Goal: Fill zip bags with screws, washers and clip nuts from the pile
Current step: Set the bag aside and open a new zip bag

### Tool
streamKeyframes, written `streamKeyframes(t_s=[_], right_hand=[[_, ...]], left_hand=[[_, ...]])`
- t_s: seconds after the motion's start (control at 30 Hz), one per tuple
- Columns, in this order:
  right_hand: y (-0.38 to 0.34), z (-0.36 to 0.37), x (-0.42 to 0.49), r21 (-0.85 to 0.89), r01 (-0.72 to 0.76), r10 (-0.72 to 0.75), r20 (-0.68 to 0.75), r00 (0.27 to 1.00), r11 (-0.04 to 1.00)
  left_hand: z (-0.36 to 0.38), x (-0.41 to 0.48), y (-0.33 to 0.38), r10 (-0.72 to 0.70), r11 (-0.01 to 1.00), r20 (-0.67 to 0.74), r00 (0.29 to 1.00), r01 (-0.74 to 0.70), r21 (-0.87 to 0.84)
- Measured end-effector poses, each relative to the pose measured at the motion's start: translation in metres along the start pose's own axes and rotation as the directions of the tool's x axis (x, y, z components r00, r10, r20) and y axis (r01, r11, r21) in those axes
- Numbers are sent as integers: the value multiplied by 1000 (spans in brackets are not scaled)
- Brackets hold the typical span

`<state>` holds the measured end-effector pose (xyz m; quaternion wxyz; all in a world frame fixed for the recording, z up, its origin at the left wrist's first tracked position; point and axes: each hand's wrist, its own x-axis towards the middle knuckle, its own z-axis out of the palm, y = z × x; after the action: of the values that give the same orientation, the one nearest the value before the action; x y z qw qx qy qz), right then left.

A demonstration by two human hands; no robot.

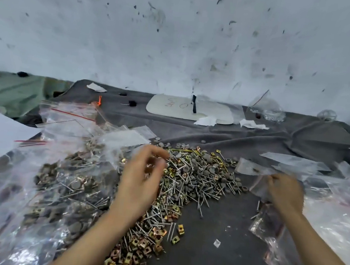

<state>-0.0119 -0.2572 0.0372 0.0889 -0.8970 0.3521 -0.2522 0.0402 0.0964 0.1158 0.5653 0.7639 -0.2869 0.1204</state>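
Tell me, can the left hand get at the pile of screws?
Probably yes. The left hand hovers right above the pile of screws, fingers curled, and nothing lies between them. The filled bags sit off to its left, out of the way.

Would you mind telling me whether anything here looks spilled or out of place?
Nothing clearly wrong. The pile is loose on the cloth, as the task expects. A few screws and clip nuts lie apart at its right edge, and crumpled paper scraps litter the far side.
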Motion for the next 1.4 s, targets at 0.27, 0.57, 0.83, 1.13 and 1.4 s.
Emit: streamKeyframes(t_s=[0.27, 0.57, 0.83, 1.13, 1.4], right_hand=[[-48, -6, -77, 697, 89, 318, -432, 844, 711], [-28, -30, -67, 894, -398, 78, 421, 904, -207], [-32, -30, -76, 766, -510, -167, 486, 858, -391], [-36, -29, -80, 784, -456, -62, 477, 877, -422], [-26, -16, -82, 861, -468, -189, 434, 881, -201]], left_hand=[[112, -68, -8, -92, 964, 186, 978, 134, -232], [136, -58, -25, -261, 735, 267, 928, 370, -568], [143, -54, -31, -389, 286, 628, 674, 736, -613], [128, -50, -33, -331, 242, 603, 726, 683, -689], [124, -52, -42, -285, 151, 600, 748, 653, -742]])
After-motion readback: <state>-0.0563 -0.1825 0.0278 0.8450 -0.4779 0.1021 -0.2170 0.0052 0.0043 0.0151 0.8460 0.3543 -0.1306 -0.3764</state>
